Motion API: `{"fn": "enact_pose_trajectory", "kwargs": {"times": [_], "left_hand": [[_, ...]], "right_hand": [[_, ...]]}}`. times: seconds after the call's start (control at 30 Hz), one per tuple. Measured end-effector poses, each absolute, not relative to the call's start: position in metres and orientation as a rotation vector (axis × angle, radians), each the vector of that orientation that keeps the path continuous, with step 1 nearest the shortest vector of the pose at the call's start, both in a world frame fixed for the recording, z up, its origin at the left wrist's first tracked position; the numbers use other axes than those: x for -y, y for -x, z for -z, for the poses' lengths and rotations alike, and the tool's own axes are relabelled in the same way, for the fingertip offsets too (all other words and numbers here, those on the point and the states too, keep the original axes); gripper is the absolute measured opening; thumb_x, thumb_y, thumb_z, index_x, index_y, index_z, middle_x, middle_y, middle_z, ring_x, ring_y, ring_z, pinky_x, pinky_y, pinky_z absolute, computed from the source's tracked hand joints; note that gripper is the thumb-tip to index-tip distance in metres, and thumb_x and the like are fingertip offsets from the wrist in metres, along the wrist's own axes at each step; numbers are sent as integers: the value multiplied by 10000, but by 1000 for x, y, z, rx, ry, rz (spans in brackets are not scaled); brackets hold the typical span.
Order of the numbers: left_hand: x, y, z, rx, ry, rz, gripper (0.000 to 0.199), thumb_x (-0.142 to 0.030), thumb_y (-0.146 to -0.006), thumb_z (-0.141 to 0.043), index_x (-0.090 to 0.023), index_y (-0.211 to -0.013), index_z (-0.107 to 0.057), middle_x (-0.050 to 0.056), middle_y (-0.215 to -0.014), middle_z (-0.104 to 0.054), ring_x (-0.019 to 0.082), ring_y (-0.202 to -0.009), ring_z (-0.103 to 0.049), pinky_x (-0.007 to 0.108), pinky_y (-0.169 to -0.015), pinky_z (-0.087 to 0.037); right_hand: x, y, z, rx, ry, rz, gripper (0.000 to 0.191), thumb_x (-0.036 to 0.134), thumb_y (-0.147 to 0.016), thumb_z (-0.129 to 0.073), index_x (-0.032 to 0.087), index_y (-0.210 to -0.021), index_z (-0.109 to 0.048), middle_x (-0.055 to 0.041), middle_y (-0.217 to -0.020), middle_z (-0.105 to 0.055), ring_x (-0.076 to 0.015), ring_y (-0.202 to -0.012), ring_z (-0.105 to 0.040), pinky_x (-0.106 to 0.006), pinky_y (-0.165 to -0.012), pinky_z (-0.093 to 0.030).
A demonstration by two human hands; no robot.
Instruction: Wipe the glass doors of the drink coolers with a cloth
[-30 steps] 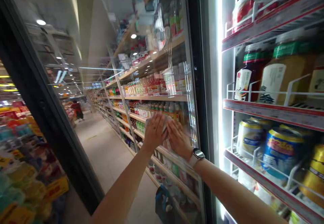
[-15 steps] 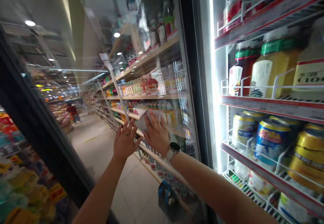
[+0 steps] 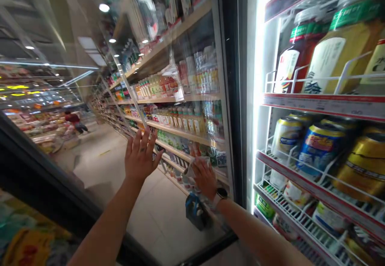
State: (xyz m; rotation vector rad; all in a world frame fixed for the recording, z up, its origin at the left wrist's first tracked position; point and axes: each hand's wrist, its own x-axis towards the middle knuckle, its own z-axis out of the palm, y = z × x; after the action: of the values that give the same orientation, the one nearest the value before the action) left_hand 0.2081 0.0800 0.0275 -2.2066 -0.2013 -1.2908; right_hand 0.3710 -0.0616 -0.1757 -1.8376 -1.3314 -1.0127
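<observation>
Left hand (image 3: 140,156): raised left of the middle, spread wide with the thumb apart, palm toward the glass; nothing visibly held; contact with the glass impossible to tell.
Right hand (image 3: 205,177): farther right and lower, flattened with fingers stretched out over a pale cloth (image 3: 189,172); watch (image 3: 221,193) on the wrist.
Pale cloth: under the right hand, against the glass door (image 3: 173,138), mostly hidden, one edge peeking out to the left.
Door frame (image 3: 45,180): thick, black, slanting across the near left, in the way of part of the aisle floor (image 3: 104,168).
Fridge shelves (image 3: 325,105): near, on the right, beside a bright light strip (image 3: 258,97); juice bottle (image 3: 343,57) above, blue can (image 3: 319,148) and gold can (image 3: 362,170) below, behind white wire guards (image 3: 342,77).
Beyond or mirrored in the glass: long rows of drinks (image 3: 183,121); dark bag (image 3: 197,214) with blue handles, low down.
Far left: person (image 3: 73,118) in dark red, beside blurred goods (image 3: 45,134).
</observation>
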Motion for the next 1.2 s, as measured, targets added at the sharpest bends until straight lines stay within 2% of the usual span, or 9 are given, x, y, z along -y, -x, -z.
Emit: {"fn": "enact_pose_trajectory", "kwargs": {"times": [0.1, 0.23, 0.33, 0.4, 0.57, 0.77, 0.9, 1.03, 1.2], "left_hand": [[-77, -207, -27, 210, 2207, 1291, 733, -470, -920, -523, -286, -1543, -184, 74, -1577, -303, 262, -1486, -204, 461, -1233, -127], [-76, -207, -26, 190, 2183, 1288, 725, -476, -926, -512, -268, -1543, -194, 79, -1578, -292, 249, -1487, -197, 433, -1234, -117], [-78, -207, -25, 180, 2206, 1297, 720, -470, -927, -512, -276, -1543, -192, 70, -1573, -302, 241, -1483, -208, 417, -1237, -108], [-79, -207, -25, 165, 2213, 1303, 721, -462, -929, -512, -279, -1544, -183, 65, -1570, -306, 238, -1479, -220, 411, -1238, -103], [-80, -206, -24, 125, 2234, 1322, 715, -435, -933, -521, -270, -1543, -187, 62, -1564, -311, 229, -1476, -225, 397, -1242, -75], [-79, -205, -25, 74, 2271, 1334, 691, -398, -949, -495, -242, -1544, -180, 76, -1573, -270, 240, -1471, -232, 412, -1243, -80], [-78, -205, -27, 8, 2341, 1385, 682, -365, -958, -476, -246, -1545, -151, 77, -1577, -260, 238, -1476, -214, 431, -1244, -94], [-77, -204, -28, -40, 2346, 1403, 680, -341, -960, -473, -230, -1546, -146, 84, -1580, -247, 244, -1480, -199, 442, -1243, -103], [-77, -203, -27, -68, 2350, 1410, 699, -321, -954, -486, -217, -1549, -134, 87, -1584, -233, 247, -1487, -170, 444, -1245, -98]], "right_hand": [[60, -371, 148, 1291, 1806, 1013, 620, 181, -908, -491, 197, -1510, -344, -148, -1509, -438, -283, -1420, -359, -533, -1162, -291], [53, -374, 42, 1100, 1746, 1047, 675, 197, -954, -420, 154, -1566, -138, -172, -1600, -243, -287, -1494, -190, -561, -1199, -217], [47, -376, -24, 1024, 1710, 1089, 629, 177, -981, -334, 187, -1570, -115, -114, -1615, -204, -262, -1515, -107, -567, -1222, -152], [44, -375, -41, 998, 1698, 1121, 614, 146, -983, -291, 248, -1568, -135, -61, -1613, -219, -250, -1519, -86, -579, -1223, -128], [40, -365, 14, 998, 1677, 1150, 627, 200, -987, -333, 297, -1567, -114, -61, -1635, -170, -277, -1514, -109, -592, -1200, -183], [35, -330, 125, 884, 1791, 998, 706, 348, -973, -403, 169, -1572, -74, -187, -1637, -67, -373, -1503, -86, -651, -1122, -292], [33, -309, 159, 834, 1867, 933, 796, 431, -966, -440, 129, -1568, -17, -235, -1627, -24, -401, -1499, -45, -682, -1111, -283], [27, -312, 133, 791, 1867, 978, 659, 263, -1005, -313, 169, -1569, 13, -188, -1640, 6, -356, -1509, 25, -684, -1127, -247], [16, -329, 22, 821, 1744, 1193, 628, 233, -1013, -259, 221, -1569, 32, -84, -1657, -24, -285, -1518, 44, -625, -1186, -194]]}}
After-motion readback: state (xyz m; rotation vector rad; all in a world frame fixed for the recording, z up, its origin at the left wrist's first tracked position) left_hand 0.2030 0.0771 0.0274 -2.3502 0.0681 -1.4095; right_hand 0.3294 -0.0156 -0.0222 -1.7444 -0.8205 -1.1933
